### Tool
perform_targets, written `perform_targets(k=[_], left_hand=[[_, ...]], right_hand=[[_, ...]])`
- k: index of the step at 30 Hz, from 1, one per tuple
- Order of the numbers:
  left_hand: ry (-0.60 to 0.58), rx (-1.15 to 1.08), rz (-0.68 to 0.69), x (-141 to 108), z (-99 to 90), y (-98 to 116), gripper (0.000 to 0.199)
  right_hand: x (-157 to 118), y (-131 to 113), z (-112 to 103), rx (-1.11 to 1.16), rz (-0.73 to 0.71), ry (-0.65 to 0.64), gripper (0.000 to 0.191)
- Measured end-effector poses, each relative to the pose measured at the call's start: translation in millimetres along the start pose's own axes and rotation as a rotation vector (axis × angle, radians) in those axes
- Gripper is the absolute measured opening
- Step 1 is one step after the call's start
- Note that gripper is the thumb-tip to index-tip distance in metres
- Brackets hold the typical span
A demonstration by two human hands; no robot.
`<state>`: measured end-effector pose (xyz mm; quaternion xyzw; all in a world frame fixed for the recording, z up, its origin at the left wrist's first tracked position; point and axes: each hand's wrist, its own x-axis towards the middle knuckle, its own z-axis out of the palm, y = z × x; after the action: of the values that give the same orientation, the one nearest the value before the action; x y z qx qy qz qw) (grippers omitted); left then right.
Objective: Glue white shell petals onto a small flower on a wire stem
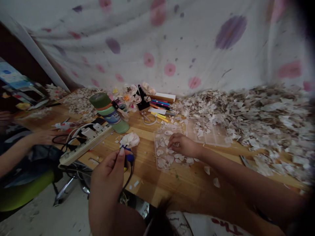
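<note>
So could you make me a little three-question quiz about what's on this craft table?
1. True or false: the right hand rests on the clear tray of white petals.
2. What does the left hand hold up? A) white flower B) marker C) scissors
3. Which way does the green bottle sit: upright or on its side?

Key: 1 true. 2 A, the white flower. 3 on its side.

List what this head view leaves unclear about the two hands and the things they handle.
- Left hand: its fingers cover the blue tool under the white flower; the grip is unclear.
- Right hand: fingertips curl down into the clear tray; any petal held is hidden.
- Green bottle: label too blurred to read.
</note>
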<state>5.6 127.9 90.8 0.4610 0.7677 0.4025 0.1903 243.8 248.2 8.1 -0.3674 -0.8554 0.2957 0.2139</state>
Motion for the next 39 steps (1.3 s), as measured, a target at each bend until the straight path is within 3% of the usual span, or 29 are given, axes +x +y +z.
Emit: perform_targets(k=[7, 10, 13, 18, 22, 30, 39], left_hand=[[-0.256, -0.074, 0.047, -1.9, 21.7, 16.7, 0.038], [-0.242, -0.075, 0.051, -1.3, 27.2, 17.6, 0.04], [-0.206, -0.039, 0.028, -1.4, 28.5, 18.5, 0.042], [-0.178, 0.018, 0.033, -6.1, 27.8, 23.5, 0.043], [-0.198, -0.008, 0.036, -9.7, 24.9, 22.5, 0.041], [-0.177, 0.009, 0.017, -8.2, 20.3, 17.6, 0.042], [-0.196, 0.039, 0.047, -8.9, 25.1, 23.9, 0.039]], right_hand=[[-37.3, 5.5, -14.6, 0.152, 0.221, 0.037, 0.016], [-54.4, 12.6, -22.9, 0.109, 0.241, 0.09, 0.016], [-61.9, 13.1, -27.0, 0.039, 0.152, 0.093, 0.016], [-48.9, 1.4, -14.9, -0.06, -0.1, -0.051, 0.019], [-32.0, 0.0, 1.2, -0.117, -0.157, -0.084, 0.022], [-28.0, 9.3, 4.8, -0.105, -0.114, -0.046, 0.009], [-31.7, 14.8, -9.0, -0.015, 0.149, 0.088, 0.016]])
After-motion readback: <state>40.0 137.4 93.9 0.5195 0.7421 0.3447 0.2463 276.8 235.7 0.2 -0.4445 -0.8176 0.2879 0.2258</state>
